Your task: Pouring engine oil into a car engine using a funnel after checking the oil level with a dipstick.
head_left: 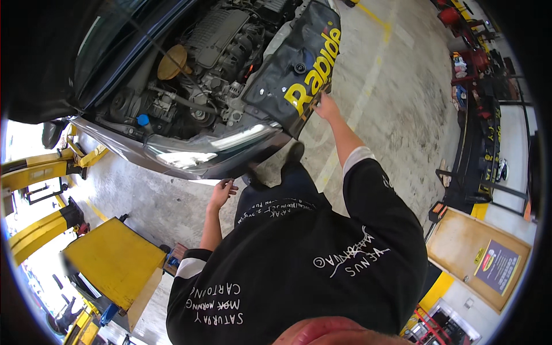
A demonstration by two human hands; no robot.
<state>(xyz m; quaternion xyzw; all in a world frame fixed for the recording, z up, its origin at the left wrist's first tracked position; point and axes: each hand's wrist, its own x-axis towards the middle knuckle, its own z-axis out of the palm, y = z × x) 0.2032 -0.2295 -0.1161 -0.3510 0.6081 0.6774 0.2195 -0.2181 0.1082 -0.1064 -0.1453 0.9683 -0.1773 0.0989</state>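
Observation:
A black fender cover with yellow lettering is draped over the front edge of the open engine bay. My right hand is at its near lower edge, fingers closed on that edge; the fingertips are partly hidden. A round black cap lies on the cover, with small pale pieces beside it. My left hand hangs just below the car's headlight, fingers loosely bent and apart, with nothing visible in them. In the engine bay, a tan funnel stands by the engine, and a blue cap shows near the headlight.
A yellow-topped cart stands behind me to the left, near yellow lift arms. Along the right are a dark rack and a wooden board. The concrete floor carries yellow lines. My feet are close to the bumper.

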